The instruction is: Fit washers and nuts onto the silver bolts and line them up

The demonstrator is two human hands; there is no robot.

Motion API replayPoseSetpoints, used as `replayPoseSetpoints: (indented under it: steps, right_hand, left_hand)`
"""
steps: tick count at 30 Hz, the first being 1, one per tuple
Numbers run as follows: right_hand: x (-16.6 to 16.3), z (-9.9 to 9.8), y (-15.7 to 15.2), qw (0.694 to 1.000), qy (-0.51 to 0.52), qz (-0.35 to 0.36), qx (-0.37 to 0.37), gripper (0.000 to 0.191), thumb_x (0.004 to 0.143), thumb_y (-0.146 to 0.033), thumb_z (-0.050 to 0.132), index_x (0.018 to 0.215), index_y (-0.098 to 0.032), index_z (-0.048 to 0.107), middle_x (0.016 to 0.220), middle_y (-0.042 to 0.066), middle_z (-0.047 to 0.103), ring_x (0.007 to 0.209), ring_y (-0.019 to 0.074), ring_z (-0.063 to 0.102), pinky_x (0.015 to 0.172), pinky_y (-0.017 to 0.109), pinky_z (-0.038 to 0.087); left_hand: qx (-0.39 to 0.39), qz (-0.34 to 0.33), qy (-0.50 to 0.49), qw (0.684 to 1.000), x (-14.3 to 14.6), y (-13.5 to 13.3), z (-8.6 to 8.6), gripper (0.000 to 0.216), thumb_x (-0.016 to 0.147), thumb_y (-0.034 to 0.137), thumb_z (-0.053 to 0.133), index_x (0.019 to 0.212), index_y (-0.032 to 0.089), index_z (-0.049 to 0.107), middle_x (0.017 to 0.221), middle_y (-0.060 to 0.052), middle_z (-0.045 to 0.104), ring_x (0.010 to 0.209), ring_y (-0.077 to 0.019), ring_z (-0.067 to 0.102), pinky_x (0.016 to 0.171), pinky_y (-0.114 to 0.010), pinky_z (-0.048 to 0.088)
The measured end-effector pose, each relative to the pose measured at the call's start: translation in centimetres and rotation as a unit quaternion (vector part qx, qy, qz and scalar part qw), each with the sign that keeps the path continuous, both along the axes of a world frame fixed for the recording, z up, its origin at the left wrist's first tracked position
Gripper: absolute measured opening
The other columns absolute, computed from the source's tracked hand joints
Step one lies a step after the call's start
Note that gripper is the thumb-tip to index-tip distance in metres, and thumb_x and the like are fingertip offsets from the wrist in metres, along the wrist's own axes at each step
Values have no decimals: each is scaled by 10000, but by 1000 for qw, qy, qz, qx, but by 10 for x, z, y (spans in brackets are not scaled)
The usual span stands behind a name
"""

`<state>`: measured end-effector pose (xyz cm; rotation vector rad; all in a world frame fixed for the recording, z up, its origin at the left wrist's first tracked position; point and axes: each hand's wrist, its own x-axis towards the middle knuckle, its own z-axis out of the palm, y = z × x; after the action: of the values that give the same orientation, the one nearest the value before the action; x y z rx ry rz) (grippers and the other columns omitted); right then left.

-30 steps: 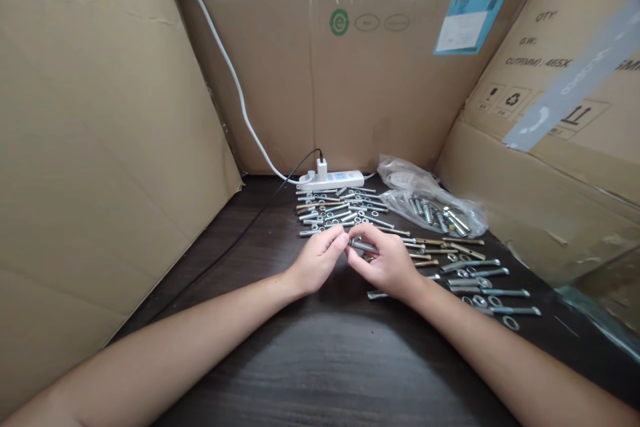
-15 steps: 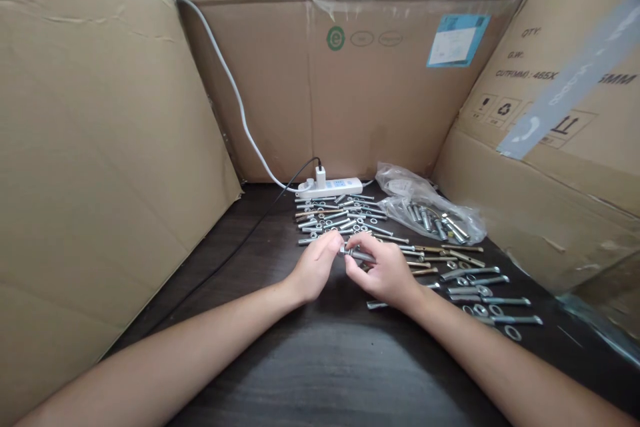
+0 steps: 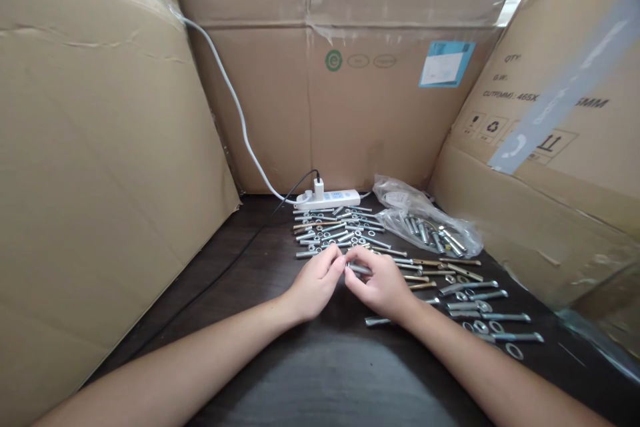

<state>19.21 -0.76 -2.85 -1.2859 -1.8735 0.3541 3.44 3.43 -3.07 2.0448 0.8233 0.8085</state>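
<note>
Between my fingertips is a grey metal expansion bolt (image 3: 359,269), mostly covered by the fingers. My right hand (image 3: 383,280) is closed round its sleeve with thumb and fingers. My left hand (image 3: 316,283) pinches the bolt's left end, thumb against the fingers; that end is hidden from view. Both hands meet just above the dark table (image 3: 280,360). Right behind them lie rows of loose bolts, sleeves, nuts and washers (image 3: 371,233). One silver sleeve (image 3: 377,321) lies under my right wrist.
Several more bolts (image 3: 510,317) and washers (image 3: 514,351) spread to the right. A clear plastic bag of bolts (image 3: 425,223) lies at the back right, beside a white power strip (image 3: 330,199). A black cable (image 3: 225,260) crosses the left side. Cardboard walls (image 3: 115,147) surround the table.
My left thumb and fingers have closed over the bolt's end, which showed between the hands before. The whole view has shifted slightly, with the scene sitting lower.
</note>
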Motion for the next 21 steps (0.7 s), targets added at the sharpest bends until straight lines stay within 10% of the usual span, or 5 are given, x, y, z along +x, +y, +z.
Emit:
replayPoseSetpoints:
  steps: [21]
  right_hand:
    - [-2, 1, 2, 999, 37, 22, -19, 90, 780, -227, 525, 799, -174, 596, 554, -44, 552, 464, 92, 469, 485, 209, 368]
  left_hand:
    - [-18, -8, -27, 999, 0, 1, -2, 371, 954, 441, 253, 731, 177, 390, 738, 4, 420, 705, -134, 391, 686, -275, 366]
